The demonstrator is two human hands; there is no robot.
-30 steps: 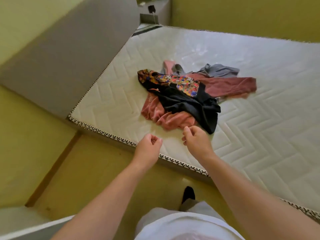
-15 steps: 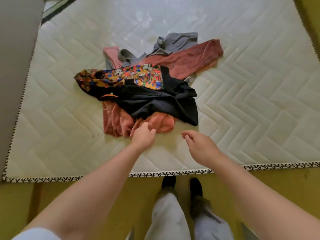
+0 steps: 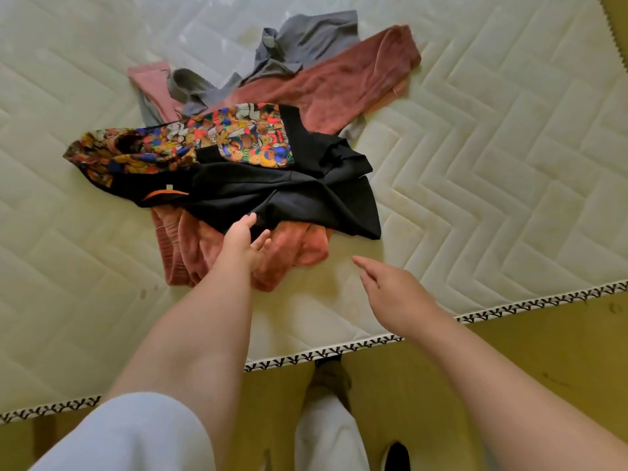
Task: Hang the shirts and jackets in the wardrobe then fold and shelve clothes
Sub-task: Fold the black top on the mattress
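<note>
A heap of clothes lies on the quilted white mattress (image 3: 492,185). On top is a black garment (image 3: 289,195) with a bright patterned panel (image 3: 238,137). Under it lies a rust-pink velvet garment (image 3: 339,83), and a grey one (image 3: 299,39) is at the far side. My left hand (image 3: 243,244) reaches the near edge of the heap with fingers spread, touching the black hem where it lies on the pink cloth. My right hand (image 3: 390,290) hovers over bare mattress to the right of the heap, fingers loosely extended, holding nothing.
The mattress edge with black-and-white piping (image 3: 339,351) runs across in front of me. Below it is a yellow-green floor (image 3: 475,385), where my light trousers (image 3: 326,433) and a dark shoe (image 3: 396,455) show.
My view has closed in on the heap. My left hand has opened its fingers and slid forward onto the black hem. My right hand has opened and stretched forward a little.
</note>
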